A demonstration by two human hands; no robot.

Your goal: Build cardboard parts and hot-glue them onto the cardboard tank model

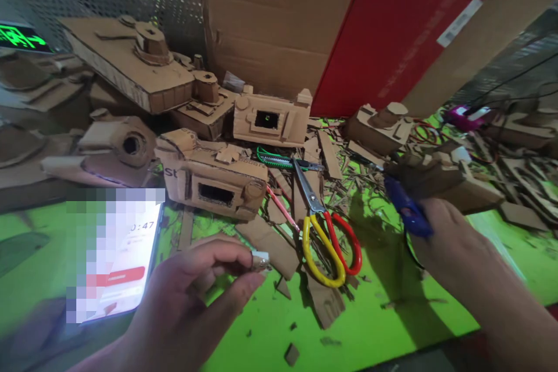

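Near the bottom middle, my left hand [196,290] pinches a small cardboard piece [260,261] with a whitish top between thumb and forefinger. On the right, my right hand [453,244] is wrapped round a blue glue gun [407,209], its nozzle end pointing up and left toward the scraps. Between the hands lie scissors [322,232] with one yellow and one red handle, blades nearly closed. Beyond my left hand stands a cardboard camera model [213,177] with a dark rectangular opening. A similar model [272,119] sits behind it.
A lit phone [126,261] lies at the left. A green utility knife [279,160] and many cardboard scraps [320,296] cover the green table [370,325]. More cardboard models [131,70] are piled at the back left and stand at the right [379,128]. Behind rises a red panel [392,29].
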